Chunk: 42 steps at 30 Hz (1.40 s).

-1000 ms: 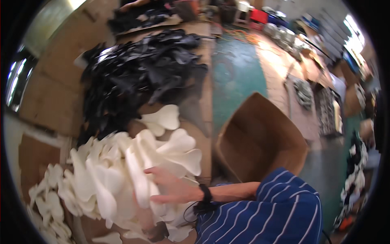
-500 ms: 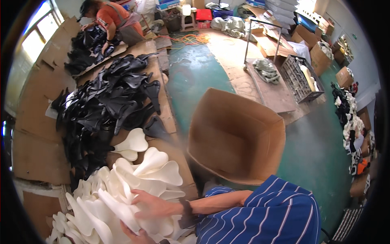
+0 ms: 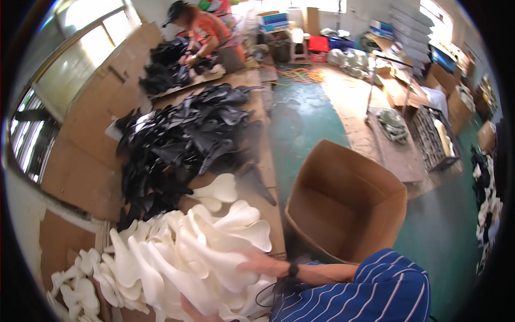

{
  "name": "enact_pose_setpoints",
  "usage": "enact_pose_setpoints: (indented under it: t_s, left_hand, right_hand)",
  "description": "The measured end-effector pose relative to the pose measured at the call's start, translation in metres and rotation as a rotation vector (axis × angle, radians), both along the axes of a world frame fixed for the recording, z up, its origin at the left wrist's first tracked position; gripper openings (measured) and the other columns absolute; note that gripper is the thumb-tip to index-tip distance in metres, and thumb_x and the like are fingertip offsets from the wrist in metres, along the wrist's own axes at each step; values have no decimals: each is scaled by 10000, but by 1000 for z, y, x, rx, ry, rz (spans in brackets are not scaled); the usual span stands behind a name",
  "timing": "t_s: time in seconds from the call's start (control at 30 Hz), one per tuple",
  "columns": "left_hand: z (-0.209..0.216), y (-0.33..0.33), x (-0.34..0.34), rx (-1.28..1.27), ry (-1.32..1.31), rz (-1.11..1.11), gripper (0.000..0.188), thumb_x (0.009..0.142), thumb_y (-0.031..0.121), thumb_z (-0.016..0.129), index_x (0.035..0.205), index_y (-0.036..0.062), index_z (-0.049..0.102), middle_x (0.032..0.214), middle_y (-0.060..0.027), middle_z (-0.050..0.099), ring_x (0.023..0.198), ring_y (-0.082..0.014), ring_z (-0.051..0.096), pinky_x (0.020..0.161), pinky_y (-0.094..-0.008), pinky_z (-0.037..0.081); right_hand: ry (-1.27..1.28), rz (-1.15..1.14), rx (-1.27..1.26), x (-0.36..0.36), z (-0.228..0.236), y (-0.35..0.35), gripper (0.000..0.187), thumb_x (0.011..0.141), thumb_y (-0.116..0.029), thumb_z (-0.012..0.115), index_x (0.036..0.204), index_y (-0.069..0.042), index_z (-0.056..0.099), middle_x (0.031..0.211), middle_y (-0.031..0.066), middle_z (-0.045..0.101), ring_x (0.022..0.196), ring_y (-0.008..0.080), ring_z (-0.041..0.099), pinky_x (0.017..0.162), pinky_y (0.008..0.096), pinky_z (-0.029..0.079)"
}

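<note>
A heap of white bicycle saddle shells (image 3: 145, 273) lies in front of me, the pieces leaning on one another. At the lower edge my left hand (image 3: 199, 310) is closed on the broad end of one white saddle shell (image 3: 174, 273); part of that hand is cut off. My right hand (image 3: 262, 263) touches the wide end of another white saddle shell (image 3: 228, 268) on the heap's right side. Its fingers are smeared by motion, so their grip is unclear. Just beyond the heap rests a pair of white shells (image 3: 217, 189).
Black saddle pieces (image 3: 182, 134) are piled farther along the cardboard-covered table (image 3: 272, 214). An open cardboard box (image 3: 348, 198) stands to my right. A person in orange (image 3: 206, 32) handles black pieces at the far end. A flat trolley (image 3: 399, 155) and plastic crate (image 3: 434, 137) stand beyond the box.
My view has swung left, shifting the scene rightward. My right hand has come away from the shell at my left hand and now lies against another one farther right.
</note>
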State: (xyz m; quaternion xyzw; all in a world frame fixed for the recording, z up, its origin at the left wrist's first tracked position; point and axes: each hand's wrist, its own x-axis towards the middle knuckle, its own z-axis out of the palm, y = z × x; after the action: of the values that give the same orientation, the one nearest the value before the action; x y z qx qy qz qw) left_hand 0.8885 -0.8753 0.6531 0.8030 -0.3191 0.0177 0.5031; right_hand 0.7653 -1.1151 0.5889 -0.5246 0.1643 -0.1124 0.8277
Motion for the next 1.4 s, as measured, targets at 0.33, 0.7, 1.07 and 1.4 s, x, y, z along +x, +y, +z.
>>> enact_pose_setpoints:
  t_s: [0.33,0.7,1.07,1.4]
  left_hand:
    - [5,-57,-45,225,-14,-260,808,878,352,824,1542,44,483,1571,-257,429,1469,-431,415,1194,-528,366]
    - [6,-71,-59,426,-221,-254,835,746,226,897,1480,24,553,1534,-279,480,1424,-475,443,1124,-579,418]
    - [22,-30,-41,-118,-59,-190,570,962,302,690,1414,-25,576,1461,-225,530,1297,-334,566,889,-420,562]
    - [23,-6,-30,-58,-75,-23,372,915,56,702,1278,-13,662,1336,-203,628,1140,-306,627,850,-373,568]
  right_hand:
    - [-47,-48,430,-14,29,-15,522,1027,-228,614,1486,2,518,1397,91,610,1243,148,577,1074,308,465]
    - [29,-91,43,-55,35,-11,766,911,-449,766,1416,78,532,1329,171,624,1248,211,561,1081,342,442]
    - [-150,-417,424,-124,51,-24,782,781,-300,861,1410,40,545,1319,112,644,1195,205,634,1069,372,489]
    - [-32,-776,-106,-218,91,-69,840,786,-374,794,1441,66,503,1323,150,641,1237,253,621,1103,383,464]
